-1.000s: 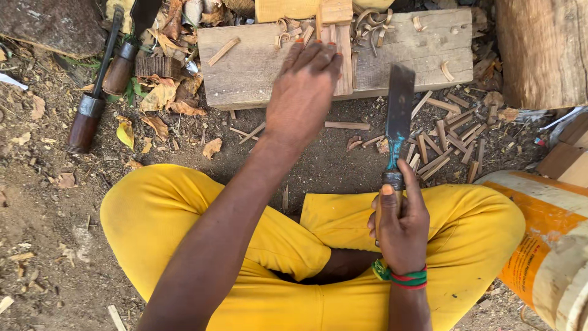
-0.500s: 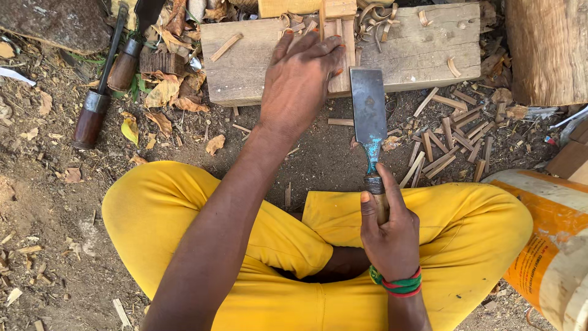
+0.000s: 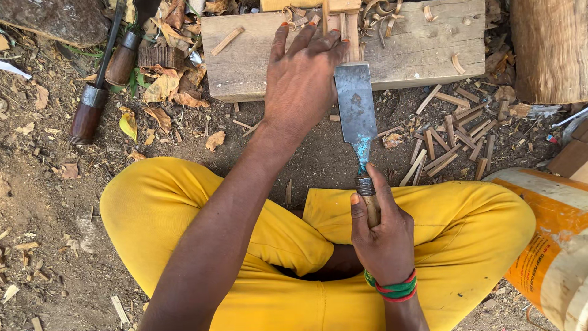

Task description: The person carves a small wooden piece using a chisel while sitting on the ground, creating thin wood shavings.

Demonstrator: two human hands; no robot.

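Observation:
I sit cross-legged in yellow trousers on bare earth. My left hand (image 3: 303, 76) lies palm down on a thick wooden block (image 3: 422, 52), its fingers pinning a thin wood strip (image 3: 351, 38) against the block. My right hand (image 3: 383, 236) grips the wooden handle of a wide flat chisel (image 3: 356, 110). The steel blade points away from me, and its edge reaches the near end of the strip, right beside my left hand.
Two wood-handled tools (image 3: 101, 79) lie at upper left among dry leaves. Several short cut wood sticks (image 3: 453, 135) are scattered right of the chisel. A log (image 3: 551, 49) stands at upper right, an orange and white sack (image 3: 554, 245) at lower right.
My right hand has swung the chisel leftward, bringing the blade from the sticks on the right up to the strip under my left hand. My left hand has stayed on the block.

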